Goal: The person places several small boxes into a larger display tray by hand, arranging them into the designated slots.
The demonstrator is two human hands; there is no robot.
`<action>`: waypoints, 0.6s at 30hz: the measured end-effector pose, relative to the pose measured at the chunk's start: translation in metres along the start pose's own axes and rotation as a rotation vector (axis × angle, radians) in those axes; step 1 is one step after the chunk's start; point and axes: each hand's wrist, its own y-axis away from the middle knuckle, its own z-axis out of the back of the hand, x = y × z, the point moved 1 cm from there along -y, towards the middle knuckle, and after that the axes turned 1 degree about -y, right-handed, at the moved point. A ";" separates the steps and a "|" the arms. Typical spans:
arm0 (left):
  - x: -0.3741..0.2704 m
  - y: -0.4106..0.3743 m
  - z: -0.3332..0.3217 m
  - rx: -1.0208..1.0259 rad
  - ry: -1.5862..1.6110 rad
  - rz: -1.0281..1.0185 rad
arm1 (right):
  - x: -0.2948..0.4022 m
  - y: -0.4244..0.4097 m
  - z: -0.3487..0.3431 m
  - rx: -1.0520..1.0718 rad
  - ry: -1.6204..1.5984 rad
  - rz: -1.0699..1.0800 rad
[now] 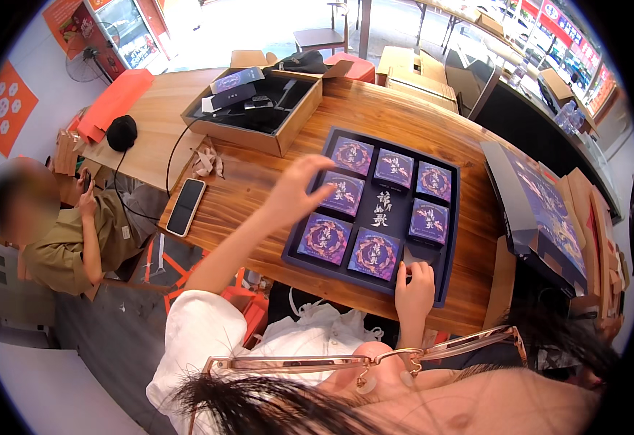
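Note:
A dark purple gift box tray lies on the wooden table, holding several small square printed boxes around a lettered centre panel. My left hand hovers over the tray's left side, its fingers apart, beside the middle-left small box. At the lower right corner, my right hand has its fingertips at a compartment with no printed box top showing, right of the bottom small box. Whether those fingers grip anything is hidden.
A cardboard box with a cable stands behind; a smartphone lies at the table's left edge. A large printed box lid leans at right. A seated person holds a phone at left.

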 end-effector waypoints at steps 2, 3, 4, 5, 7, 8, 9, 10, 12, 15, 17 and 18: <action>0.050 -0.022 0.037 -0.173 -0.182 0.021 | -0.001 0.000 -0.003 -0.033 0.016 0.024; 0.072 -0.032 0.054 -0.259 -0.343 0.010 | -0.001 0.002 -0.004 -0.038 0.018 0.024; 0.105 -0.038 0.071 -0.296 -0.505 0.030 | -0.001 0.002 -0.004 -0.041 0.023 0.028; 0.130 -0.044 0.088 -0.299 -0.622 0.090 | -0.001 0.002 -0.005 -0.044 0.030 0.030; 0.180 -0.056 0.120 -0.286 -0.878 0.189 | 0.001 0.002 -0.004 -0.062 0.033 0.057; 0.204 -0.067 0.127 -0.224 -0.963 0.221 | -0.002 0.004 -0.004 -0.077 0.032 0.040; 0.223 -0.068 0.144 -0.168 -1.061 0.279 | -0.001 0.003 -0.006 -0.074 0.024 0.044; 0.243 -0.066 0.160 -0.067 -1.113 0.347 | -0.001 0.002 -0.008 -0.081 0.002 0.062; 0.261 -0.081 0.160 0.083 -1.121 0.500 | 0.000 0.002 -0.006 -0.083 0.014 0.058; 0.276 -0.102 0.155 0.054 -1.090 0.606 | -0.006 0.001 -0.008 -0.075 0.020 0.079; 0.286 -0.119 0.149 0.089 -1.117 0.615 | -0.012 0.002 -0.013 -0.096 0.021 0.087; 0.295 -0.125 0.146 0.093 -1.145 0.618 | -0.012 0.001 -0.013 -0.115 0.019 0.088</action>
